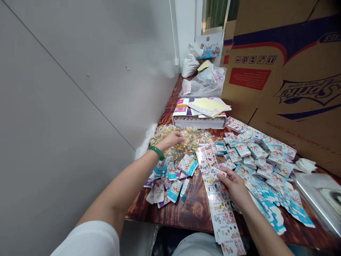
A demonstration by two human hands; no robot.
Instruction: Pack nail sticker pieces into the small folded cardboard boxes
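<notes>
My left hand (172, 138), with a green bangle on the wrist, reaches forward onto a heap of small clear packets with colourful stickers (191, 139); its fingers curl down on the packets. My right hand (232, 184) pinches a small sticker piece (217, 173) and rests on a long stack of nail-sticker sheets (217, 192) that runs toward me over the table's edge. Blue and white header cards (269, 167) lie spread to the right of that hand, and more cards (170, 181) lie below my left wrist.
A white flat box with papers and a yellow sheet (199, 113) sits behind the packets. Clear plastic bags (205, 83) lie further back. A large cardboard carton (287, 78) leans along the right. A grey wall borders the wooden table (191, 209) on the left.
</notes>
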